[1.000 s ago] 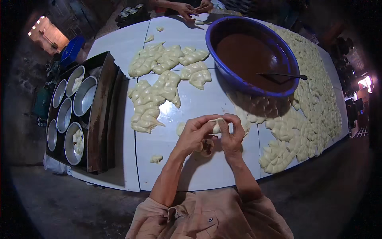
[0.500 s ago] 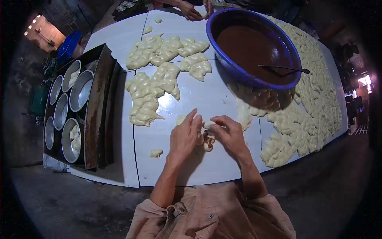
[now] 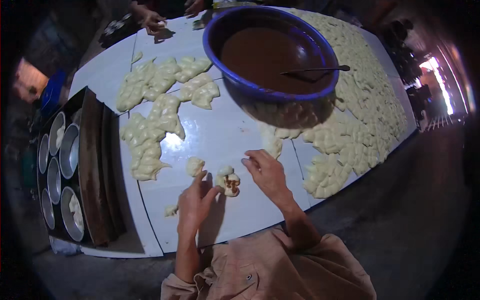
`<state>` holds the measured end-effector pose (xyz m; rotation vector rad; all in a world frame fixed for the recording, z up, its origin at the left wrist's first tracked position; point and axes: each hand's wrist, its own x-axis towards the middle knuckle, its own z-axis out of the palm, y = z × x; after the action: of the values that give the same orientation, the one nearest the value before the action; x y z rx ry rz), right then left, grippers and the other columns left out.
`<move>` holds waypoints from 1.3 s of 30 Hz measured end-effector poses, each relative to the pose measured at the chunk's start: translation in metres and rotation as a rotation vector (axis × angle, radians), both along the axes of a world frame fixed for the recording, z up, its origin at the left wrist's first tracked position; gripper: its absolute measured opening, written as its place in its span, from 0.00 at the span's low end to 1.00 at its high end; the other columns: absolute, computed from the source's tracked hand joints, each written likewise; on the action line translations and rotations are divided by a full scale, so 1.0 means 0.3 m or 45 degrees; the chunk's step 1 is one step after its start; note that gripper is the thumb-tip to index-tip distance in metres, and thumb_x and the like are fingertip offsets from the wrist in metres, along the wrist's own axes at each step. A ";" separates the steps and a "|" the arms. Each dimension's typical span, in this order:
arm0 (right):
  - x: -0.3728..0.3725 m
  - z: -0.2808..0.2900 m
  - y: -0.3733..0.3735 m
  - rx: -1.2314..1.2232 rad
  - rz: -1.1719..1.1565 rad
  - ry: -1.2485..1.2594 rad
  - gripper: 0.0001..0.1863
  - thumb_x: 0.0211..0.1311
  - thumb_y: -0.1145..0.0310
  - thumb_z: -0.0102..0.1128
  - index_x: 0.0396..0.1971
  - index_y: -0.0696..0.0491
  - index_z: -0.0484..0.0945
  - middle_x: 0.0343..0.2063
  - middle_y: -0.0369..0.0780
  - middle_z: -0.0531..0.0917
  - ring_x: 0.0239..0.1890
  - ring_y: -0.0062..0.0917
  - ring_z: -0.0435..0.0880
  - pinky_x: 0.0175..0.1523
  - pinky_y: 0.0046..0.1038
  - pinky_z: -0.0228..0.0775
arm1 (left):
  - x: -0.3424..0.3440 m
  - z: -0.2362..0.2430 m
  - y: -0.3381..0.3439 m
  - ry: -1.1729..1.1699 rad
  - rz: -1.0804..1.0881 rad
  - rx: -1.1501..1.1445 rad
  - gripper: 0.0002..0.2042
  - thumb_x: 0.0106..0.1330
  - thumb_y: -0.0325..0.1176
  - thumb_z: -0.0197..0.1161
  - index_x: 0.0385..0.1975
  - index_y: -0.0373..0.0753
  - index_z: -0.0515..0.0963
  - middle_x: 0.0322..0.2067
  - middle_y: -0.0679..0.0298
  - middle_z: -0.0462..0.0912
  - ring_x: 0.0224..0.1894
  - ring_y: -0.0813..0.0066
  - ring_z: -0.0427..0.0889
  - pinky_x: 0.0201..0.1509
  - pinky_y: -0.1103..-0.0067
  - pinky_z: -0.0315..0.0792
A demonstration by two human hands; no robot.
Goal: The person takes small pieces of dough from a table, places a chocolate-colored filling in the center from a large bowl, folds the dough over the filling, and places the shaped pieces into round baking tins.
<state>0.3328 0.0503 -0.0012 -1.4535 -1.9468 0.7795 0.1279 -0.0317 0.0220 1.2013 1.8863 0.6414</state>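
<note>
A small piece of dough with brown filling [image 3: 230, 185] lies on the white table between my two hands. My left hand [image 3: 195, 206] is open, thumb and forefinger spread. Its thumb is close beside the filled piece, and its fingertips are at the near edge of a plain dough ball [image 3: 195, 166]. I cannot tell whether they touch. To the right, my right hand [image 3: 269, 175] is raised over the table, fingers loosely bent and apart, holding nothing visible. A smaller dough scrap [image 3: 171, 210] sits left of my left wrist.
A blue tub [image 3: 220, 65] of brown filling, with a long-handled utensil [image 3: 315, 70], stands at the back. Many dough pieces [image 3: 360, 115] cover the right side; more dough [image 3: 150, 130] lies left. Round tins [image 3: 53, 175] fill a dark tray [image 3: 95, 165]. Another person's hand [image 3: 151, 20] works at the far edge.
My hands have parted, and the filled dough they were both holding now lies on the table. My left hand has moved toward the plain dough ball. The whole view has shifted.
</note>
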 end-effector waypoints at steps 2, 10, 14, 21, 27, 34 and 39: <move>0.103 0.000 -0.013 -0.020 -0.380 -0.114 0.16 0.63 0.58 0.63 0.43 0.53 0.79 0.35 0.43 0.82 0.36 0.39 0.83 0.40 0.37 0.74 | -0.009 0.061 0.025 0.020 -0.008 -0.002 0.24 0.63 0.41 0.67 0.56 0.37 0.76 0.38 0.52 0.86 0.37 0.61 0.87 0.42 0.71 0.78; 0.213 -0.086 0.098 0.113 -0.422 -0.315 0.20 0.56 0.55 0.68 0.41 0.54 0.80 0.37 0.43 0.80 0.47 0.40 0.79 0.48 0.39 0.72 | 0.209 0.024 0.280 0.095 -0.534 0.361 0.18 0.65 0.34 0.63 0.54 0.40 0.76 0.43 0.55 0.84 0.33 0.59 0.86 0.40 0.67 0.78; 0.233 -0.050 0.101 -0.423 -0.442 0.095 0.10 0.55 0.69 0.62 0.35 0.57 0.78 0.34 0.44 0.80 0.36 0.36 0.82 0.41 0.37 0.72 | 0.308 -0.063 0.376 0.184 -0.741 0.558 0.17 0.63 0.27 0.60 0.52 0.42 0.75 0.50 0.56 0.79 0.40 0.52 0.84 0.42 0.63 0.78; 0.313 -0.053 0.051 -0.588 -0.473 1.077 0.17 0.58 0.71 0.59 0.48 0.57 0.72 0.37 0.38 0.80 0.37 0.19 0.79 0.39 0.20 0.75 | 0.399 -0.127 0.506 0.401 -1.013 0.769 0.12 0.59 0.32 0.64 0.42 0.53 0.85 0.62 0.57 0.69 0.64 0.52 0.68 0.55 0.63 0.74; 0.306 -0.075 0.087 -0.437 -0.380 0.104 0.12 0.56 0.70 0.64 0.39 0.55 0.75 0.33 0.35 0.80 0.32 0.17 0.78 0.35 0.19 0.71 | 0.387 -0.172 0.569 0.575 -1.156 0.855 0.11 0.55 0.37 0.68 0.39 0.60 0.86 0.62 0.60 0.70 0.67 0.52 0.63 0.62 0.60 0.68; 0.433 -0.060 -0.012 -0.713 -0.568 0.982 0.12 0.53 0.76 0.57 0.40 0.54 0.74 0.40 0.37 0.79 0.34 0.17 0.77 0.37 0.20 0.70 | 0.378 -0.160 0.544 0.487 -1.010 0.902 0.07 0.53 0.38 0.70 0.33 0.57 0.88 0.58 0.62 0.73 0.66 0.54 0.64 0.59 0.61 0.68; 0.382 -0.005 0.020 -0.585 -0.407 0.397 0.16 0.58 0.69 0.61 0.46 0.56 0.74 0.43 0.40 0.79 0.42 0.29 0.79 0.46 0.29 0.72 | 0.405 -0.138 0.496 0.491 -1.063 0.842 0.21 0.54 0.36 0.68 0.50 0.51 0.80 0.62 0.58 0.69 0.69 0.54 0.60 0.62 0.57 0.63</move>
<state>0.4473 0.0564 -0.0029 -1.7241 -1.3115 1.2681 0.2495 0.1173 -0.0194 2.4843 1.2460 0.5845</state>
